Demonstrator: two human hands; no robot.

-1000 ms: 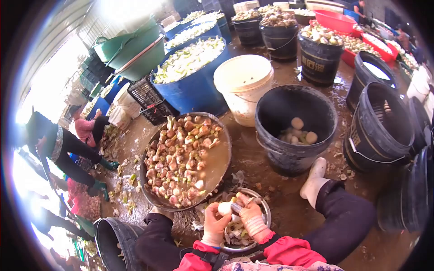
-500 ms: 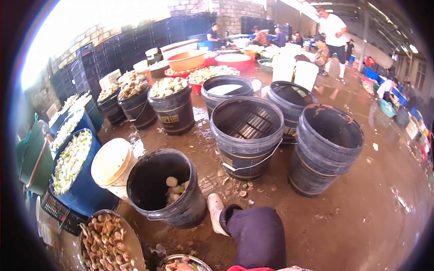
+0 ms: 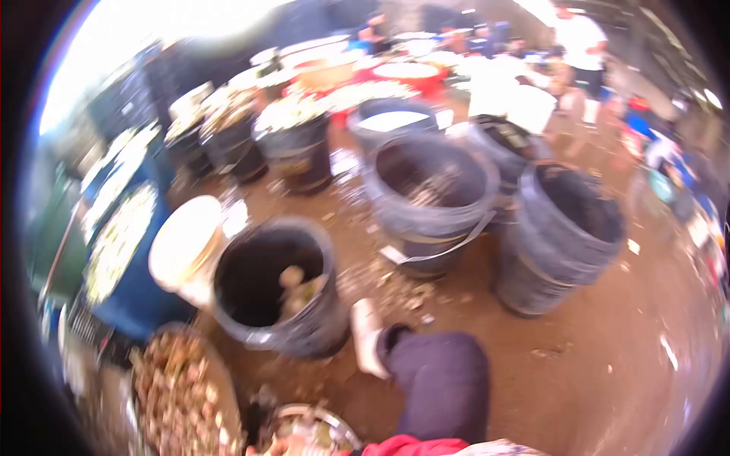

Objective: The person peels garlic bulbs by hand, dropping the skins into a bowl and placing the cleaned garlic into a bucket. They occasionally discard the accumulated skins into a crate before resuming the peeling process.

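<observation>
What looks like my left hand (image 3: 285,444) shows at the bottom edge, blurred, over a light-rimmed bowl (image 3: 334,422) of pinkish and greenish pieces. Its fingers are too smeared to read. A red sleeve (image 3: 414,445) lies to its right, beside my dark-trousered knee (image 3: 445,380). My right hand is out of view. Left of the bowl stands a wide tub heaped with brown, knobby vegetables (image 3: 182,387). Beyond it, a black bucket (image 3: 331,304) tilts towards me with a few pale, rounded vegetables (image 3: 298,292) inside.
Several dark buckets (image 3: 426,251) stand ahead on the wet brown floor (image 3: 563,372). A cream bucket (image 3: 182,243) and a blue tub (image 3: 144,304) of pale green pieces are at left. A person in a white top (image 3: 582,45) stands at the back; others are farther off.
The view has shifted and blurred, so the buckets sit higher in the frame. More of the red sleeve and the bowl shows at the bottom, and a blurred hand has appeared over the bowl.
</observation>
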